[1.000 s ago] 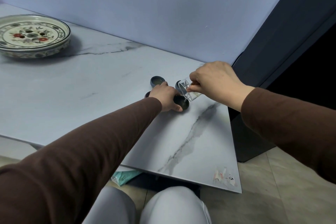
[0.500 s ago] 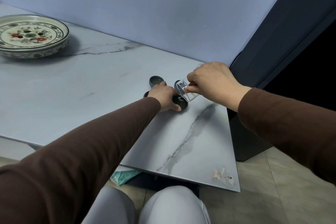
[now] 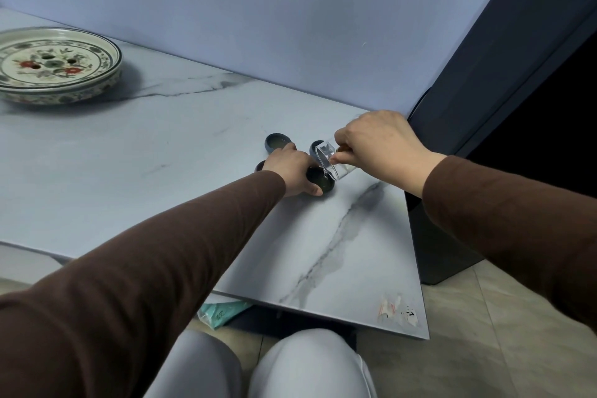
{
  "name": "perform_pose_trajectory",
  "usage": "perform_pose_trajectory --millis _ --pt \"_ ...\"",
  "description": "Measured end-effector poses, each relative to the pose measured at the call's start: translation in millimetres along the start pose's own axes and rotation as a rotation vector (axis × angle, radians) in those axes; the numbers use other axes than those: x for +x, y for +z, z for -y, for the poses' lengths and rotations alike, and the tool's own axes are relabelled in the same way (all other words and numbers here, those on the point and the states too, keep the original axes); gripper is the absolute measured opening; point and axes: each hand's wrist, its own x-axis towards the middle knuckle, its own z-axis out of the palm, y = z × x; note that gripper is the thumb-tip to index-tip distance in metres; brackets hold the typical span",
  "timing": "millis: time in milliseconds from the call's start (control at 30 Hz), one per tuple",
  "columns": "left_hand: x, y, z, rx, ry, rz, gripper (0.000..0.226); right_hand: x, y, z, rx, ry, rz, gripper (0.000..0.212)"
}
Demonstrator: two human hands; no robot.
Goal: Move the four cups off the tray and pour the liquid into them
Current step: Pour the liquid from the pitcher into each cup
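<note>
Four small dark cups stand close together on the marble table. My left hand grips the nearest cup at its side. My right hand holds a clear glass pitcher tipped steeply, its spout over that cup. A far left cup holds pale liquid. Another cup shows behind the pitcher, and the fourth cup peeks out left of my left hand, mostly hidden. The round floral tray sits far left on the table, with no cups on it.
The table's right edge runs beside a dark cabinet. A wall stands behind the table. A teal packet lies on the floor under the front edge, above my knees.
The pitcher has tipped a little further over the near cup. Both hands stay in the same place.
</note>
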Motion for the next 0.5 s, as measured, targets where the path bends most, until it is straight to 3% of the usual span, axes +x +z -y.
perform_pose_trajectory --millis 233,500 --pt "1 -1 0 0.024 -0.005 0.008 0.058 -8 11 -8 0.157 0.096 -0.028 0.044" --pt "1 -1 -7 -0.003 -0.045 0.037 0.056 -30 42 -26 0.504 0.490 0.010 0.054"
